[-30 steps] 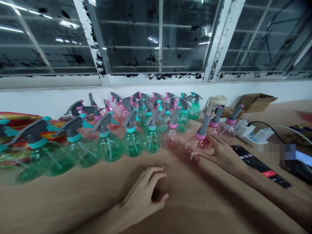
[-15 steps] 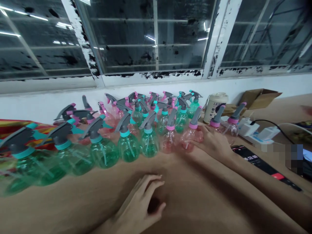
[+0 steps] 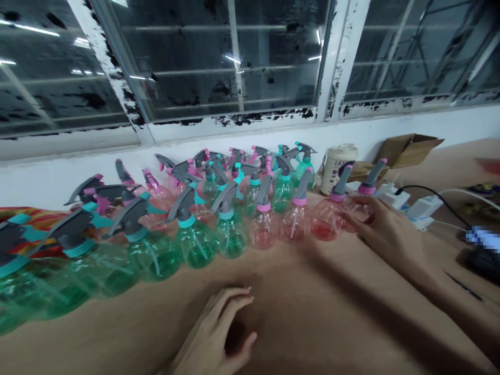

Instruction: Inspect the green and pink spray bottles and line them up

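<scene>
Along the table stands a front row of clear spray bottles with grey trigger heads. Green ones with teal collars, such as this green spray bottle (image 3: 197,250), fill the left part; pink ones with pink collars, such as this pink spray bottle (image 3: 265,232), continue to the right. My right hand (image 3: 386,232) is around the body of the rightmost pink spray bottle (image 3: 357,209), thumb in front, covering part of it. Beside it stands another pink spray bottle (image 3: 326,225). My left hand (image 3: 219,328) hovers near the table front, fingers curved apart, holding nothing.
More pink and teal spray bottles crowd behind the front row, against the white wall below the windows. A lidded cup (image 3: 339,166), an open cardboard box (image 3: 410,151) and white plugs with cables (image 3: 424,207) are at right. A striped cloth (image 3: 35,219) lies at left.
My right hand has moved right along the pink bottles to the rightmost one. The phone is now mostly hidden by my right arm. My left hand keeps its curved shape.
</scene>
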Action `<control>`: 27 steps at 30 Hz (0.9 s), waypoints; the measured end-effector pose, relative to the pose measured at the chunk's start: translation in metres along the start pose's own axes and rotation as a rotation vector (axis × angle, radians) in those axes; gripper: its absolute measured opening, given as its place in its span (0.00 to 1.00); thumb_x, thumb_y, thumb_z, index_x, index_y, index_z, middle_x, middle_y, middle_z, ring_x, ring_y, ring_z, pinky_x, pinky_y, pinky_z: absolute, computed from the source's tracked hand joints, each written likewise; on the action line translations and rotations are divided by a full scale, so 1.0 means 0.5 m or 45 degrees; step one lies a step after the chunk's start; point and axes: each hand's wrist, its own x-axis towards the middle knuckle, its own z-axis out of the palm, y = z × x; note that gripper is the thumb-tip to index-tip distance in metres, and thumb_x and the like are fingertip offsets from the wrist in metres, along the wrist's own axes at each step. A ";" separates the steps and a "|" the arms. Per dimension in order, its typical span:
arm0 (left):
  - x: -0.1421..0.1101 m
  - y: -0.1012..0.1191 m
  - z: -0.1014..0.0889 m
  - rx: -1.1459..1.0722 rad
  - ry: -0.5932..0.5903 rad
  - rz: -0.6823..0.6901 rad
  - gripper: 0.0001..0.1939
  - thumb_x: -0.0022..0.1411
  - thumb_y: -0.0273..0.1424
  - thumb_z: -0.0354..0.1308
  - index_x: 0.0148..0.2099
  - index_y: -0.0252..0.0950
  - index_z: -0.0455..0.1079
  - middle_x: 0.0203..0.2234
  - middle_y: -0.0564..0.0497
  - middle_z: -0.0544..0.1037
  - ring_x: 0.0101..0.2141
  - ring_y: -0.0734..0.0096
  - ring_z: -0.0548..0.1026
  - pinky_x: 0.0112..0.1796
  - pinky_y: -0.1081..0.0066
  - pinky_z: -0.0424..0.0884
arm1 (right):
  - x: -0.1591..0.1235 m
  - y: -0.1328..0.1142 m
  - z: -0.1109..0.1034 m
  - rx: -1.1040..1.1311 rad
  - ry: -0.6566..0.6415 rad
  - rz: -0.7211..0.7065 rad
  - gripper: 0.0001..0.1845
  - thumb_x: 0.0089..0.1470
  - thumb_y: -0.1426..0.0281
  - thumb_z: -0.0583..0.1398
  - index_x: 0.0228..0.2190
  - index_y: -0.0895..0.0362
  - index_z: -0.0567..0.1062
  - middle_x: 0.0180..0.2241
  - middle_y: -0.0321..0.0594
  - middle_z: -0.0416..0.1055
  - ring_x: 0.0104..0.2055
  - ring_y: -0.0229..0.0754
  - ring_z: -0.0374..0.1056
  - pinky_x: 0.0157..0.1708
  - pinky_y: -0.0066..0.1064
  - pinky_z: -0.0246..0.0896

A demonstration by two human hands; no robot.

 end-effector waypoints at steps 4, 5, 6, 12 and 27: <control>-0.005 0.000 -0.002 0.005 0.039 -0.027 0.24 0.56 0.26 0.53 0.53 0.46 0.52 0.48 0.49 0.69 0.48 0.59 0.70 0.45 0.54 0.70 | 0.019 0.004 0.040 0.023 -0.064 -0.001 0.29 0.51 0.48 0.52 0.47 0.55 0.66 0.43 0.50 0.72 0.36 0.57 0.70 0.28 0.41 0.60; -0.007 0.000 -0.002 0.007 0.053 -0.033 0.23 0.57 0.26 0.53 0.53 0.46 0.52 0.48 0.49 0.69 0.48 0.59 0.70 0.46 0.54 0.70 | 0.023 0.001 0.048 0.016 -0.067 -0.003 0.29 0.51 0.48 0.52 0.46 0.54 0.66 0.42 0.49 0.72 0.36 0.57 0.70 0.27 0.41 0.60; -0.008 0.000 -0.003 0.010 0.062 -0.040 0.23 0.57 0.26 0.53 0.53 0.46 0.52 0.49 0.49 0.68 0.48 0.59 0.70 0.46 0.54 0.70 | 0.026 -0.003 0.053 0.003 -0.070 -0.003 0.27 0.51 0.48 0.52 0.45 0.54 0.67 0.42 0.49 0.72 0.36 0.57 0.70 0.27 0.41 0.60; -0.010 0.000 -0.002 0.028 0.088 -0.057 0.21 0.58 0.26 0.53 0.52 0.46 0.54 0.48 0.50 0.69 0.49 0.61 0.69 0.48 0.56 0.68 | 0.023 -0.006 0.035 -0.046 -0.091 0.000 0.23 0.52 0.51 0.52 0.41 0.54 0.69 0.44 0.51 0.71 0.39 0.59 0.69 0.25 0.38 0.57; 0.032 0.068 -0.044 -0.434 0.075 -0.225 0.22 0.59 0.35 0.55 0.55 0.45 0.57 0.54 0.49 0.67 0.54 0.58 0.64 0.54 0.53 0.60 | -0.169 -0.154 -0.066 0.180 -0.256 -0.265 0.26 0.50 0.45 0.52 0.37 0.54 0.69 0.29 0.42 0.73 0.22 0.45 0.68 0.19 0.33 0.56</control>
